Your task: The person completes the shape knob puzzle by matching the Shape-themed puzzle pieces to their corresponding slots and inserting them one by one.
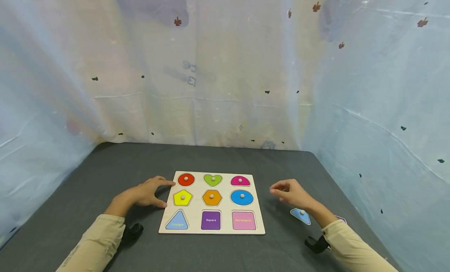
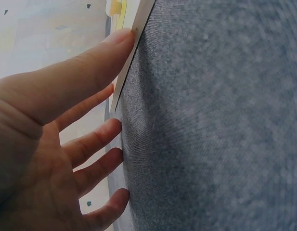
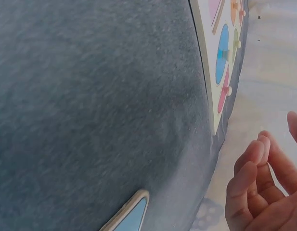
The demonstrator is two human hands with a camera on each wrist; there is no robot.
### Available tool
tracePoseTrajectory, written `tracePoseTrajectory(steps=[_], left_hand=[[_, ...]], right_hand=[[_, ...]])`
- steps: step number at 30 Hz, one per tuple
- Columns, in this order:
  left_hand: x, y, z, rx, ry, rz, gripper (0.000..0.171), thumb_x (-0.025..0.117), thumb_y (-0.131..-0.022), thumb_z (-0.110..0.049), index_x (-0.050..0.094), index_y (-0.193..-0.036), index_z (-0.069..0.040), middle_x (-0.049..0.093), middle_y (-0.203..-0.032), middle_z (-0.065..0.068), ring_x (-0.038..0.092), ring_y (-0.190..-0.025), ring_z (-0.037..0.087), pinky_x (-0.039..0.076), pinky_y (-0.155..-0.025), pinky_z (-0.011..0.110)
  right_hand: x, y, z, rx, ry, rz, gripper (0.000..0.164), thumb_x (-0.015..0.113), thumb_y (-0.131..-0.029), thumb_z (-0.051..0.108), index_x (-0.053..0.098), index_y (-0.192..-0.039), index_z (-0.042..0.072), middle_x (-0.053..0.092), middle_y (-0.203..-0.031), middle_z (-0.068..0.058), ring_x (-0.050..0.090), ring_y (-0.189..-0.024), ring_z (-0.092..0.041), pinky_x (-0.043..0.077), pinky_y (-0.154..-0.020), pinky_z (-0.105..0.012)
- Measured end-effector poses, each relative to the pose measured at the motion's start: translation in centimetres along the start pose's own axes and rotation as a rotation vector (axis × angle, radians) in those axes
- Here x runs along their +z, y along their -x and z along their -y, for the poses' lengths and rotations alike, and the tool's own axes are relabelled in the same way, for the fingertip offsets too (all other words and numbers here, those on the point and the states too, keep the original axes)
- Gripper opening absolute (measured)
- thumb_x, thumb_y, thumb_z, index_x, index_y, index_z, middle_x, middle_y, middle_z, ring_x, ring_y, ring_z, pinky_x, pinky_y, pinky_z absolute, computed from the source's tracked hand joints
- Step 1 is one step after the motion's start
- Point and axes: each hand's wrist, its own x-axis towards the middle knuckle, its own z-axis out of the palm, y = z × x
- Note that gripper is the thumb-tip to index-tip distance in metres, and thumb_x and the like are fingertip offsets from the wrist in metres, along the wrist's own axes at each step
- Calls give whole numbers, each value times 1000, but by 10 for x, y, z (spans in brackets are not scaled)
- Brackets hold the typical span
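A wooden shape puzzle board (image 1: pixel 225 204) lies flat on the table. My left hand (image 1: pixel 151 192) touches its left edge, thumb and index finger stretched out and the other fingers spread, as the left wrist view shows. To the right of the board, my right hand (image 1: pixel 290 192) hovers over the table with fingers loosely bent and nothing in them. A blue triangle piece (image 1: pixel 300 216) with a knob lies under the right wrist. Knobbed pieces fill the upper two rows, among them a red circle (image 1: pixel 186 179) and a blue oval (image 1: pixel 241 197). The triangle, square and rectangle spots show printed words.
Partly hidden by the right forearm, a purple-edged piece (image 1: pixel 341 219) lies on the dark grey table (image 1: pixel 218 250). Patterned curtains (image 1: pixel 218 88) hang behind and at both sides. Each wrist wears a black strap-like device (image 1: pixel 133 232).
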Motion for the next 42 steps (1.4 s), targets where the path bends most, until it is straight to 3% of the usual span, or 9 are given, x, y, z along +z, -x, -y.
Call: tracePoseTrajectory(steps=[6, 11, 21, 31, 34, 42], left_hand=[[0, 1, -1, -9, 6, -3, 81, 88, -78, -31, 51, -149, -16, 41, -149, 27, 38, -137, 52, 38, -103, 71], [0, 2, -2, -10, 8, -3, 81, 88, -78, -31, 51, -148, -16, 41, -149, 27, 38, -137, 52, 38, -103, 72], [5, -1, 2, -20, 3, -6, 82, 88, -77, -33, 52, -149, -18, 42, -149, 25, 39, -137, 51, 37, -103, 73], [3, -2, 2, -28, -3, -6, 82, 88, -77, -34, 51, -149, -18, 41, -150, 26, 39, -138, 52, 37, -103, 73], [3, 0, 1, -20, -1, -6, 82, 88, -77, -33, 51, -149, -18, 41, -149, 26, 39, -137, 52, 37, -102, 73], [1, 2, -1, -23, 3, -10, 81, 88, -78, -32, 51, -149, -17, 41, -149, 26, 40, -136, 50, 39, -102, 72]], right_hand=[[-4, 9, -7, -37, 30, 1, 38, 61, -102, 23, 66, -124, -7, 69, -118, -26, 68, -84, -32, 59, -70, -33], [-10, 17, -13, -21, -12, 8, 39, 61, -102, 22, 64, -127, -7, 66, -124, -28, 70, -96, -36, 61, -79, -37], [-19, 32, -30, -24, -21, 28, 39, 60, -102, 18, 62, -128, -10, 64, -126, -31, 72, -96, -29, 61, -80, -38], [-28, 43, -51, -56, -22, 42, 37, 60, -102, 15, 61, -126, -14, 67, -113, -31, 70, -82, -14, 60, -70, -32], [-31, 47, -57, -76, -42, 61, 36, 60, -101, 11, 61, -124, -17, 69, -103, -27, 69, -78, -9, 59, -69, -30], [-34, 59, -69, -93, -77, 82, 32, 65, -97, 4, 61, -116, -21, 64, -88, 6, 56, -74, 5, 50, -65, -20]])
